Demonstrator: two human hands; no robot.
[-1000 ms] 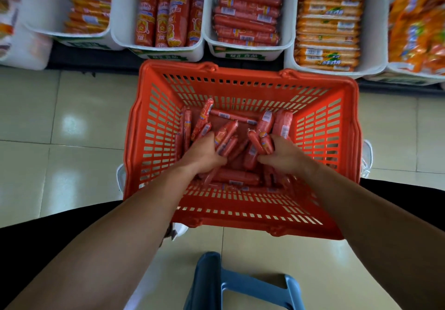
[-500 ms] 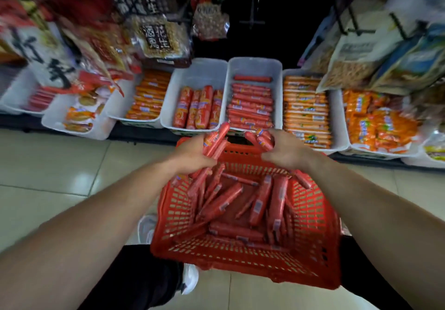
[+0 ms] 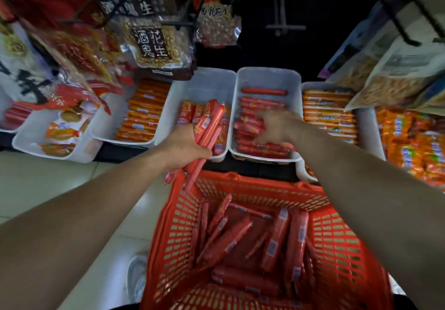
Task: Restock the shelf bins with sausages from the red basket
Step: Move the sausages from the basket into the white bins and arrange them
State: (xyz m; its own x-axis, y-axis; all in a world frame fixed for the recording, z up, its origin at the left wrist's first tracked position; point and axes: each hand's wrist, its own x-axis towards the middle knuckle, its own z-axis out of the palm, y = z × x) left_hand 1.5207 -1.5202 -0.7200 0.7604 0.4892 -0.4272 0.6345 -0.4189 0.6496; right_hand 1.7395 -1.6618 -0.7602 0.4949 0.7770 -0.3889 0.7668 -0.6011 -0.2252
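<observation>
The red basket (image 3: 342, 244) sits low in front of me with several red sausages (image 3: 274, 240) lying in it. My left hand (image 3: 183, 148) is closed around a bundle of thin red sausages (image 3: 209, 126), held over the front edge of a white bin (image 3: 204, 85) of short red packs. My right hand (image 3: 277, 124) reaches into the neighbouring white bin (image 3: 269, 78) and rests on its stacked red sausages (image 3: 262, 149). That hand is blurred, so what it grips is unclear.
More white bins flank these: orange sausages (image 3: 142, 114) to the left, orange packs (image 3: 327, 112) to the right. Hanging peanut bags (image 3: 154, 45) overhang the bins from above. Pale tiled floor (image 3: 48, 184) lies left of the basket, and a white shoe (image 3: 136, 278) shows beside it.
Both hands lifted sausages out of the basket and moved forward to the shelf. The left hand now holds its bundle over one bin; the right hand has reached down into the bin beside it.
</observation>
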